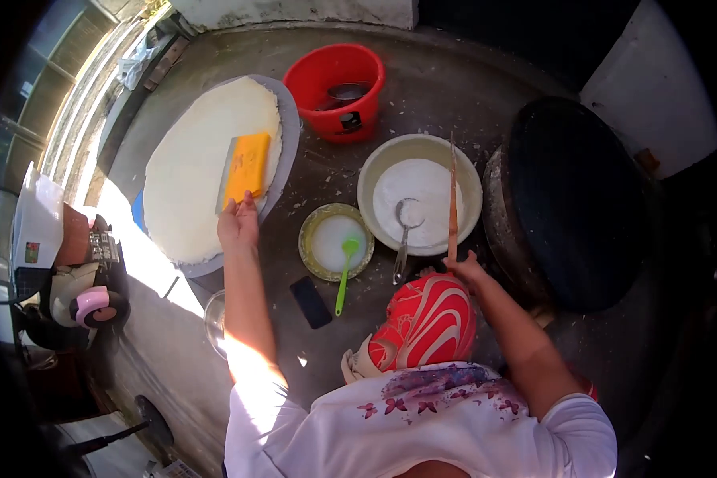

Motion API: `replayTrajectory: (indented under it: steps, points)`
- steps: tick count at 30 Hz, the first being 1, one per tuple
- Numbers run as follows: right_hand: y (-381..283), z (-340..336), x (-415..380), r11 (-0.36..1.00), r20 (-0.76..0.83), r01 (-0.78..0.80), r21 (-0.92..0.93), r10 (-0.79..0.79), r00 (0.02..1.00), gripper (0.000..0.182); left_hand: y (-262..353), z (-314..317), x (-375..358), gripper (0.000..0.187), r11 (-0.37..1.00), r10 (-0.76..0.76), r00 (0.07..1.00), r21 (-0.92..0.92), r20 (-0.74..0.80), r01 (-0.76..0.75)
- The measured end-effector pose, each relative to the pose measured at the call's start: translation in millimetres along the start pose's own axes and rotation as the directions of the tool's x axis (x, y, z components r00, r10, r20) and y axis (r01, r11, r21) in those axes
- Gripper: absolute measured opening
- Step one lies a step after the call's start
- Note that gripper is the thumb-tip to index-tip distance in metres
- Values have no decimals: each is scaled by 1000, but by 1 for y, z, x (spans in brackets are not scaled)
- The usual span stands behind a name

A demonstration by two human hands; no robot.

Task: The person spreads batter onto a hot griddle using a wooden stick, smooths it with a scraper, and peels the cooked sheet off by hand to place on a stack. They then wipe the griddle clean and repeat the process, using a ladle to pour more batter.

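My left hand is closed around the near end of a yellow scraper with a straight pale edge. That scraper is over a large, pale, flat round sheet, which lies on a grey round board. In my right hand is a long, thin wooden stick, pointing away from me. It crosses the right part of a wide bowl of white batter. A metal ladle rests in this bowl, its handle over the near rim.
Left of the wide bowl, a smaller bowl contains white liquid and a green-handled utensil. A dark phone lies nearby. Farther back stands a red bucket. At right is a big black round plate; household items crowd the left.
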State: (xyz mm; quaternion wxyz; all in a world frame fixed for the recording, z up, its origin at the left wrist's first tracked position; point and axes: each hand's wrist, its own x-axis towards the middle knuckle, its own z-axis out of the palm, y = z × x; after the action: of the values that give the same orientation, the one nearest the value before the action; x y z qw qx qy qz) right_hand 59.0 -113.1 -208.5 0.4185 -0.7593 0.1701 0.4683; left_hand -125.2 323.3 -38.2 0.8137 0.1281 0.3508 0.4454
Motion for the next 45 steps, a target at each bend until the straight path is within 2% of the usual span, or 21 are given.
replayTrajectory:
  steps: [2, 7, 9, 13, 16, 18, 20, 22, 23, 24, 26, 27, 28, 29, 32, 33, 36, 37, 38, 40, 45]
  points:
    - [18, 9, 14, 996, 0, 68, 62, -69, 998, 113, -8, 15, -48, 35, 986, 78, 997, 148, -5, -77]
    - [5, 2, -11, 915, 122, 198, 352, -254, 959, 59, -36, 1, -117, 34, 824, 110, 990, 550, 84, -138]
    - [-14, -21, -38, 688, -171, 611, -392, -707, 686, 36, -50, -8, -133, 34, 791, 62, 992, 601, 110, -116]
    - [-74, -115, -105, 420, -207, 493, -762, -879, 429, 56, -72, -28, -149, 32, 702, -7, 997, 710, 78, -51]
    - [-93, -216, -101, 629, -551, 39, -776, -706, 445, 51, -85, -34, -159, 29, 688, -39, 997, 725, 69, -23]
    - [-94, -274, -94, 965, -893, 28, -260, -251, 372, 44, -93, -32, -170, 29, 669, -108, 988, 744, 110, -10]
    - [-88, -275, -94, 936, -886, -6, -351, -330, 327, 54, -103, -21, -183, 29, 624, -147, 978, 781, 147, -23]
    - [-79, -235, -113, 521, -348, 221, -824, -775, 527, 50, -118, -5, -199, 31, 606, -127, 963, 787, 239, -116]
    - [-72, -210, -120, 350, -112, 450, -822, -873, 474, 50, -123, 3, -205, 31, 605, -170, 940, 784, 296, -138]
    - [-76, -176, -158, 372, -68, 498, -783, -847, 527, 44, -129, 14, -213, 33, 638, -199, 910, 753, 364, -162]
    - [-62, -125, -173, 476, -88, 848, -234, -879, 469, 33, -147, 45, -239, 40, 720, -248, 822, 665, 513, -197]
    - [-60, -108, -198, 663, 26, 721, 201, -739, 673, 21, -156, 61, -256, 45, 766, -270, 762, 611, 588, -200]
    - [-55, -92, -212, 642, 138, 616, 457, -735, 664, 15, -165, 74, -274, 50, 799, -356, 724, 594, 591, -93]
    - [-50, -81, -228, 662, 242, 504, 555, -708, 664, 15, -174, 84, -289, 55, 817, -434, 679, 576, 592, 21]
    - [-21, -59, -240, 497, 299, 594, 633, -864, 404, 30, -193, 100, -313, 47, 649, -725, 456, 734, 515, 202]
    - [-8, -65, -240, 520, 339, 557, 648, -851, 400, 39, -196, 96, -313, 47, 628, -739, 454, 752, 497, 199]
    - [55, -76, -174, 674, 115, 498, 545, -649, 752, 52, -210, 90, -300, 33, 624, -750, 423, 757, 509, 195]
    - [86, -79, -133, 799, -91, 600, 47, -595, 799, 42, -214, 90, -296, 29, 643, -721, 469, 745, 510, 178]
    - [107, -86, -123, 797, -129, 334, -502, -451, 883, 32, -216, 90, -292, 25, 662, -689, 513, 733, 512, 157]
    - [174, -82, -52, 796, -37, 271, -541, -344, 938, 30, -218, 87, -283, 26, 639, -706, 530, 744, 469, 193]
    - [159, -77, -48, 691, -126, 44, -721, -193, 973, 34, -229, 90, -284, 26, 578, -751, 528, 781, 396, 238]
